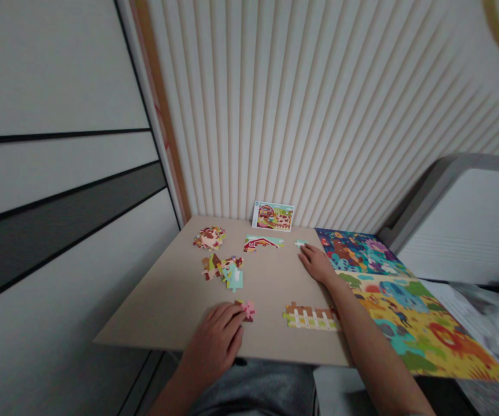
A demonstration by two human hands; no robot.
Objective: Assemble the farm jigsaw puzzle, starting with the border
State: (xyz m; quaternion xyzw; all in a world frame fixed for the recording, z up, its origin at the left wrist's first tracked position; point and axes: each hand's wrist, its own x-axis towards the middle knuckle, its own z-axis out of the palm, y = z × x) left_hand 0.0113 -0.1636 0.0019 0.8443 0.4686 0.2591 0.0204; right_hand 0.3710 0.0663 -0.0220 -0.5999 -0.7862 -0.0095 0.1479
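Observation:
My left hand (215, 342) lies at the table's front edge, fingers stretched out and thumb apart. Its fingertips touch a pink puzzle piece (249, 309), which partly covers darker pieces. Farther off on the right, my right hand (317, 264) rests on the table with its fingers extended. Their tips touch a pale blue puzzle piece (300, 243) and hide part of it. Beside my right forearm is a joined strip of puzzle pieces with a white fence (310, 318); the arm covers its right end. A joined red barn roof section (263, 243) lies left of my right hand.
Loose puzzle pieces form a pile (210, 237) at the far left and a looser cluster (224, 270) before it. A farm picture card (273, 216) leans against the pleated wall (249, 115). Two finished puzzles, dark blue (362, 251) and yellow (422, 323), cover the right side.

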